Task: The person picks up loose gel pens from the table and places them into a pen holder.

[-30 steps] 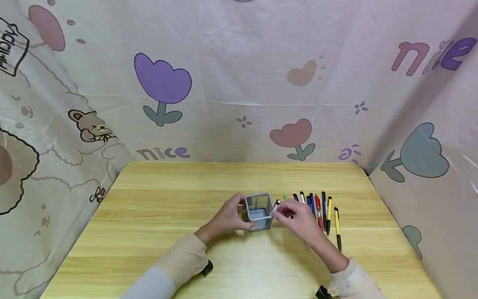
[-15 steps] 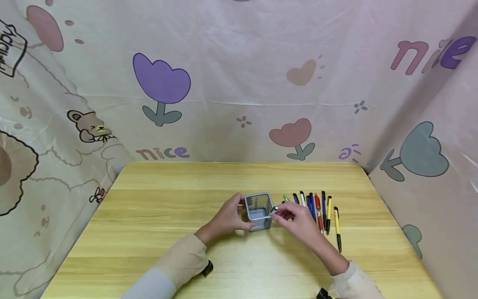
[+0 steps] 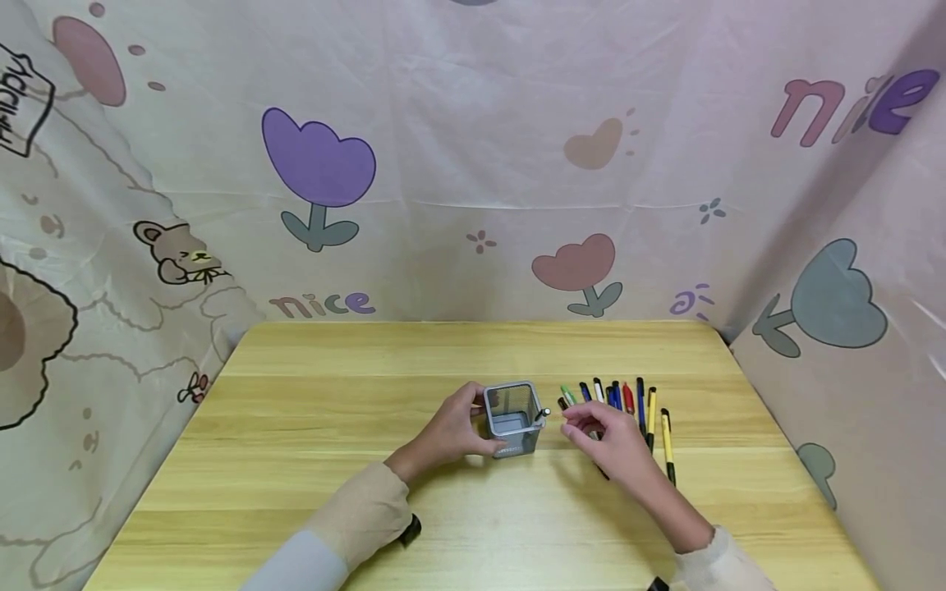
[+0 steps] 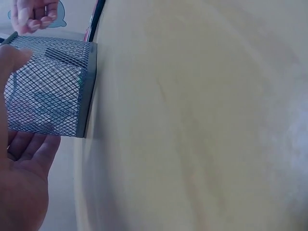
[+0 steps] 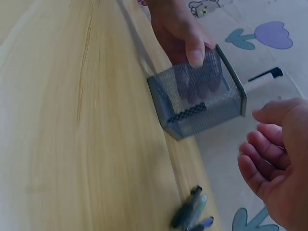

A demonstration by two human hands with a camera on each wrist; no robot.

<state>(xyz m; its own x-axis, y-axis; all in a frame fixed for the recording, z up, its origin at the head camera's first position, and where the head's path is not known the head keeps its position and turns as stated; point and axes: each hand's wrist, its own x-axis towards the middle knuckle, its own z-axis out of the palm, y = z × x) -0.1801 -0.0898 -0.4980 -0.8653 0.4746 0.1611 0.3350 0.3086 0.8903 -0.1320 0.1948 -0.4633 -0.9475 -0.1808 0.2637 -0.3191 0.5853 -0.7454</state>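
Observation:
A square grey mesh pen holder (image 3: 512, 419) stands on the wooden table (image 3: 332, 394). My left hand (image 3: 451, 427) grips its left side, thumb on the near wall and fingers behind. In the left wrist view the mesh pen holder (image 4: 48, 86) sits against my left hand's palm (image 4: 19, 183). A white pen with a black cap (image 3: 544, 412) leans out over the holder's right rim, and the right wrist view shows that pen (image 5: 262, 79) poking out past the holder (image 5: 197, 103). My right hand (image 3: 591, 427) hovers just right of the holder, fingers loosely curled and holding nothing.
A row of several pens (image 3: 636, 406), green, blue, white, red, black and yellow, lies on the table beyond my right hand. Printed cloth walls (image 3: 473, 164) close in the back and both sides. Some pens (image 5: 192, 211) show low in the right wrist view.
My right hand let go of the white pen, which now rests in the holder, and drew back to the right toward the pen row. The left hand has stayed on the holder.

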